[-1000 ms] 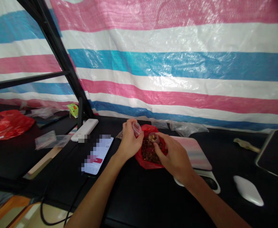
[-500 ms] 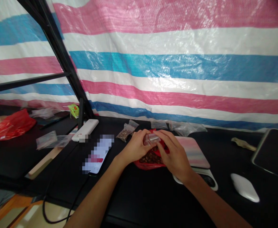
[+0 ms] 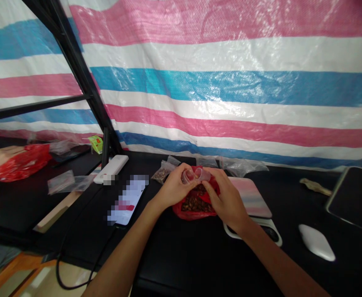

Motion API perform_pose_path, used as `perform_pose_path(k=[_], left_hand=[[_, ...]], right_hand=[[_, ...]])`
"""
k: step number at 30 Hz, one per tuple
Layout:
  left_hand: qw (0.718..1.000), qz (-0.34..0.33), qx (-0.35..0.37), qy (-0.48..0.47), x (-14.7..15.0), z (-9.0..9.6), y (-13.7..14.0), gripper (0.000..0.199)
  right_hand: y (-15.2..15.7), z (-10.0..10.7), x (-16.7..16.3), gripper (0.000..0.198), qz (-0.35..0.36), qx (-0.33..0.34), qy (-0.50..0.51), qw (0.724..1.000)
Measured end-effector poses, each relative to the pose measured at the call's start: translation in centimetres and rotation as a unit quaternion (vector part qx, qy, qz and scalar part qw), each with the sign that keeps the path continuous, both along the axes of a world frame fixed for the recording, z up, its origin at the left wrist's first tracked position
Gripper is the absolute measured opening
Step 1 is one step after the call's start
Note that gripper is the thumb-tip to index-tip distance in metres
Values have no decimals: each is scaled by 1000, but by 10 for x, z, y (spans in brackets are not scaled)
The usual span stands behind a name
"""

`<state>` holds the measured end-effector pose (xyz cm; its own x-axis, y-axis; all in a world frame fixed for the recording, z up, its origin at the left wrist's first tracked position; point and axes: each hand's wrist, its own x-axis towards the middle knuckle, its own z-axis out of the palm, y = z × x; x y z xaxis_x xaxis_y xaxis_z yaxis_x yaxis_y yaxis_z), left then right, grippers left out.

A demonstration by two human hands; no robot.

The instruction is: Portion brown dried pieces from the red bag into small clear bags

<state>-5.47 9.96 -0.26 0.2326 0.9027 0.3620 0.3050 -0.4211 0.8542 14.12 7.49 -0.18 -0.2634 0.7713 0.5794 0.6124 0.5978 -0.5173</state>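
Observation:
My left hand (image 3: 175, 185) is closed around a small clear plastic cup (image 3: 187, 177). A second small clear cup (image 3: 203, 175) is pinched in my right hand (image 3: 227, 198), its open end turned toward the first. The two cups are close together; I cannot tell whether they touch. Just beneath both hands lies an open red plastic bag (image 3: 189, 215) of dark brown bean-like pieces (image 3: 196, 203). Behind my left hand is a small clear bag (image 3: 162, 172) with brownish contents.
A phone (image 3: 128, 200) and a white power strip (image 3: 111, 169) lie to the left. To the right are a pastel-topped white device (image 3: 255, 198), a white mouse (image 3: 317, 242) and a dark tablet (image 3: 357, 200). Another person's hand (image 3: 1, 159) touches a red bag (image 3: 23, 165) at far left.
The clear cups, earlier held as one piece sideways, are now apart, one in each hand with openings showing. At far left the other person's hand and red bag have shifted right.

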Motion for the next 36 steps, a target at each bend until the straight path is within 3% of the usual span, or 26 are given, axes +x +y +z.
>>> perform_pose_path(k=[6,12,20,28,33,36], left_hand=[[985,84,49,142,-9,-5,1,25],[978,84,17,188,-12,-11,0,32],[997,35,-35,55,-1,-10,2,29],[987,119,-81,-69,5,-30,14,28],[976,179,-105,-71,7,-22,10,24],[977,186,-78,-72,7,-15,9,27]], right_hand=[[3,-2,7,34,-23,-3,-125,992],[5,-9,6,33,-65,-20,-198,978],[8,-14,5,27,-1,-20,-181,983],[0,-6,-1,32,44,-55,-188,980],[-2,-4,-4,27,46,-89,-167,981],[1,-5,-2,24,33,-111,-133,984]])
